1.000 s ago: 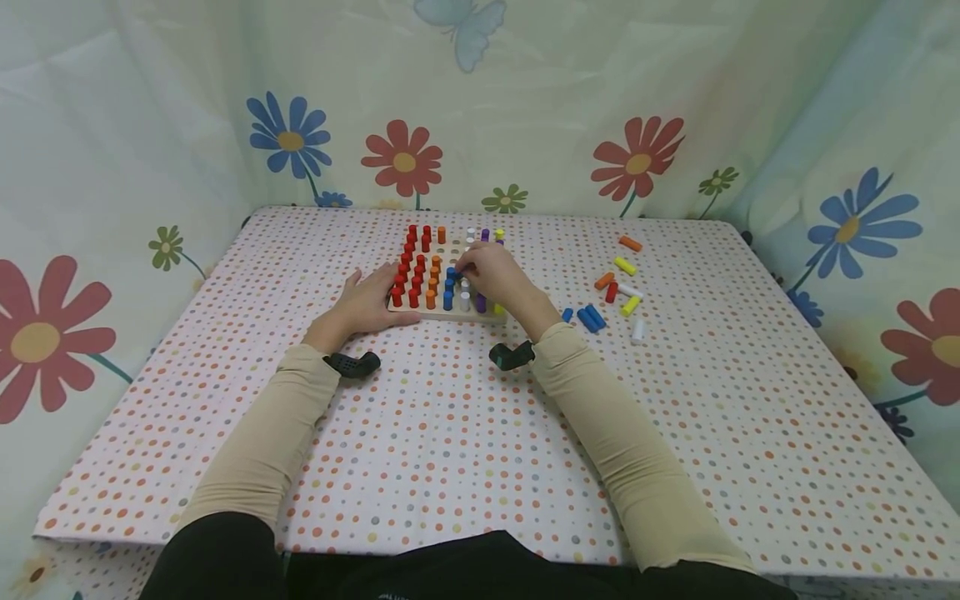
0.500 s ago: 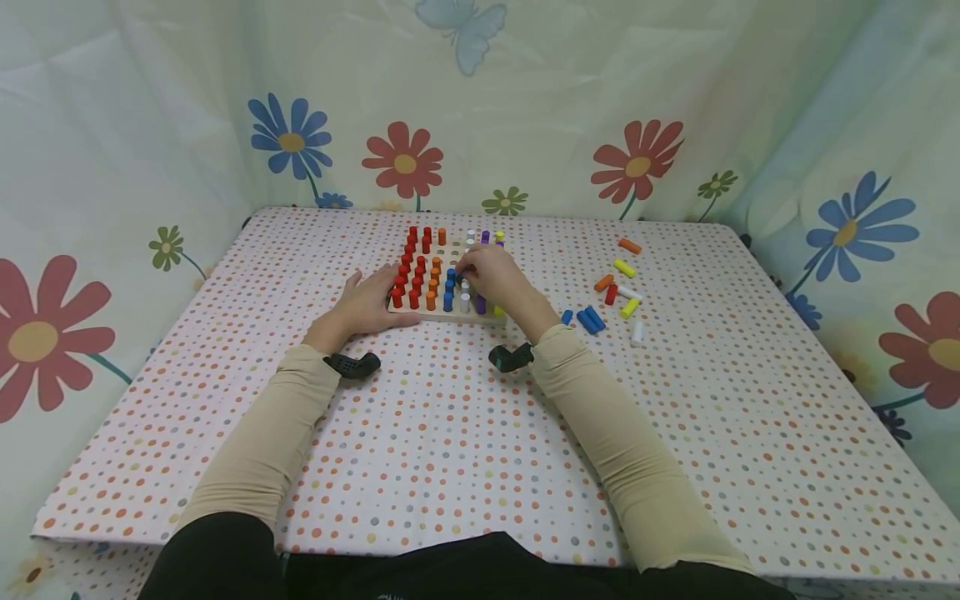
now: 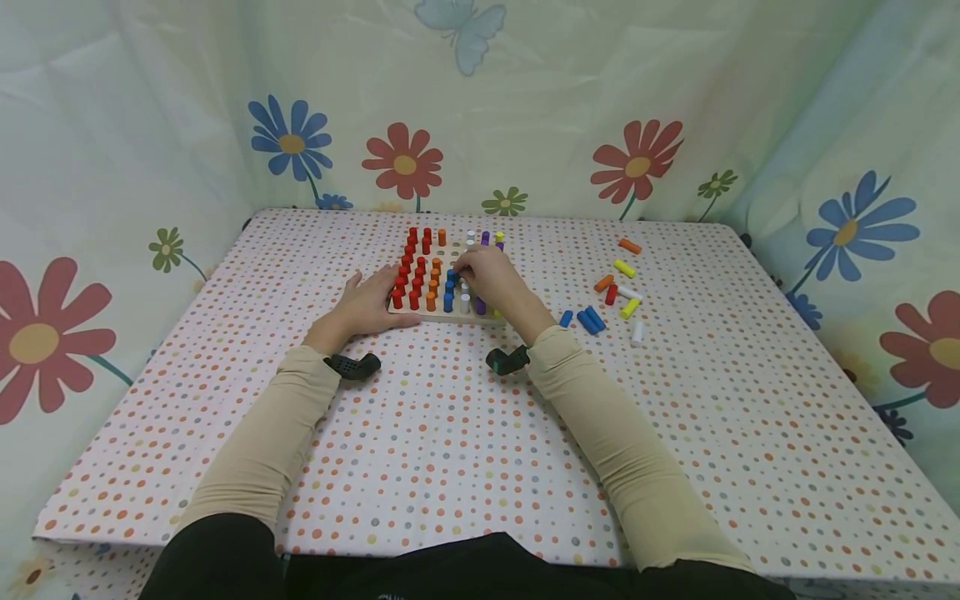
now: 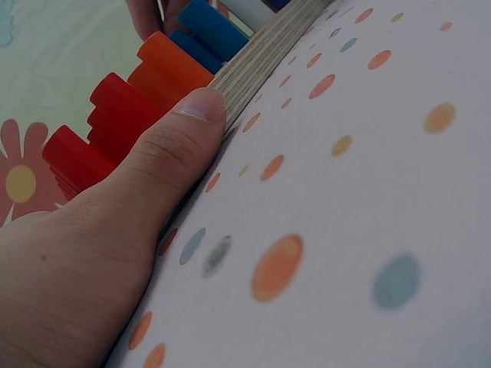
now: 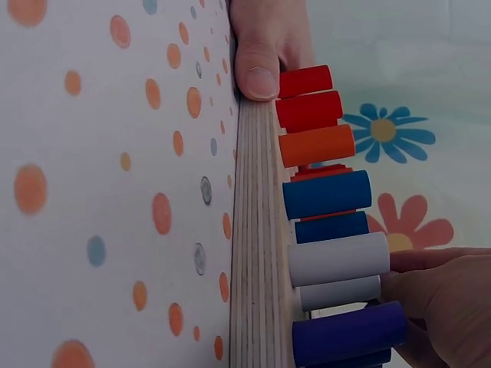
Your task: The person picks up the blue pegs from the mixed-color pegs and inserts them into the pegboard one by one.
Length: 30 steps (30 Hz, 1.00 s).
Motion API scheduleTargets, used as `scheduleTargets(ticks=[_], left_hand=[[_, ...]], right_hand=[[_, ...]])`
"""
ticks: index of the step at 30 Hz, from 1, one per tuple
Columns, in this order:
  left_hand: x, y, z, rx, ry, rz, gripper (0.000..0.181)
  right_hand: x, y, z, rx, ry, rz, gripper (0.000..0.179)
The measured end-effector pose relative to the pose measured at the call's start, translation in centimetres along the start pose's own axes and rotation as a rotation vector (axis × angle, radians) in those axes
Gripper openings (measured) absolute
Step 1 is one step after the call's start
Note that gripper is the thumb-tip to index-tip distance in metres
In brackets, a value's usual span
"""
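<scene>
A wooden pegboard (image 3: 426, 316) stands near the table's back, with rows of red, orange, blue, white, purple and yellow pegs upright in it. My left hand (image 3: 363, 302) holds its near left corner, thumb (image 4: 184, 138) along the layered front edge and fingers at the left side. Over the blue column my right hand (image 3: 491, 273) pinches a dark blue peg (image 3: 458, 276), mostly covered by the fingers. Blue pegs (image 5: 326, 194) stand in front of it. In the right wrist view the right hand (image 5: 453, 307) is partly behind white pegs (image 5: 337, 258).
Right of the board lie loose pegs: blue ones (image 3: 590, 320), a red one (image 3: 612, 292), orange ones (image 3: 630, 246), yellow ones (image 3: 625, 267) and white ones (image 3: 637, 332). A dotted cloth (image 3: 420, 433) covers the table. A flowered curtain (image 3: 525, 100) hangs behind it.
My right hand has shifted very slightly left and toward me over the blue column. The left hand, the board and the loose pegs have stayed in place.
</scene>
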<state>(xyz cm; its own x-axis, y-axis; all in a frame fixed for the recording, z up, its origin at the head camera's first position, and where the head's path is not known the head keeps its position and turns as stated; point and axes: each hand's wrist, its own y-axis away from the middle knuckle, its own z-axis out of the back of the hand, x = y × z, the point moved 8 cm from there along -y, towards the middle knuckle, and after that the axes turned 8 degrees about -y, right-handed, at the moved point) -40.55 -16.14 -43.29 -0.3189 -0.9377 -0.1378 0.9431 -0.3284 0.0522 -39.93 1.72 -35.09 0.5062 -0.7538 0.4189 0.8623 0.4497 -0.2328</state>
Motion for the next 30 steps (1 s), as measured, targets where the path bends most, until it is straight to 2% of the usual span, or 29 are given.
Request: scheduleTargets(ticks=[15,30], left_hand=[[0.01,-0.12,-0.04,-0.006,0.007,-0.005,0.125],[-0.11,0.14,0.16,0.003,0.013,-0.005,0.124]], right_hand=[[-0.18,0.25,0.22,-0.054,-0.043,-0.003,0.017],[-0.33,0.1,-0.07,-0.039,-0.063,-0.021,0.017]])
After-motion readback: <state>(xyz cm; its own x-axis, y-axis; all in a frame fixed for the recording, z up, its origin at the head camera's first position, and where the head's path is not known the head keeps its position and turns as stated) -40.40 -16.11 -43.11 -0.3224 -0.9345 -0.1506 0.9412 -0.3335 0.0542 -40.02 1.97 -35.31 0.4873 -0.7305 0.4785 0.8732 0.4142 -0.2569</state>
